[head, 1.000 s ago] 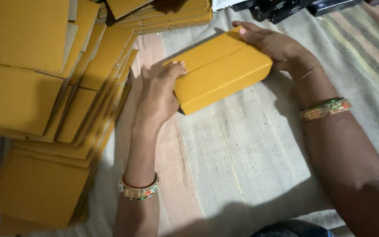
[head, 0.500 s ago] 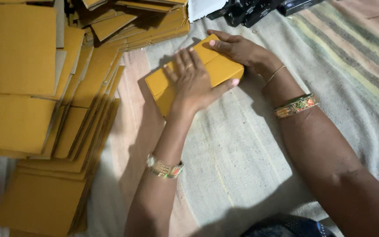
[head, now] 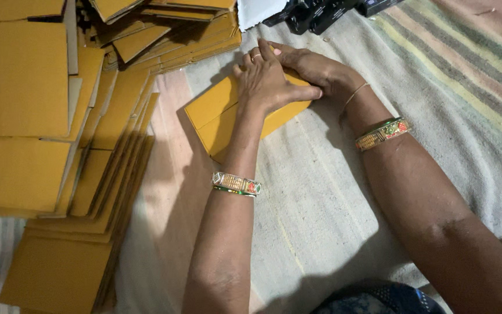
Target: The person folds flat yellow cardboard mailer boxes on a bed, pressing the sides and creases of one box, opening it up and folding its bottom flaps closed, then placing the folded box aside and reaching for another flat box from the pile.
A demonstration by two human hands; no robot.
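A yellow cardboard box [head: 219, 113] lies on the striped cloth [head: 321, 192] in front of me. My left hand [head: 268, 81] presses flat on top of the box, fingers spread toward its far edge. My right hand [head: 315, 70] rests against the box's far right side, partly tucked behind the left hand. Both wrists wear coloured bangles. Most of the box's right half is hidden under the hands.
Several flat yellow cardboard blanks [head: 36, 151] are fanned in piles along the left. More folded yellow cardboard [head: 175, 29] is heaped at the top. Black objects [head: 321, 11] and a white sheet [head: 257, 10] lie at the top edge.
The left hand has slid from the box's left side onto its top. The box has been pressed down and looks flatter under both hands.
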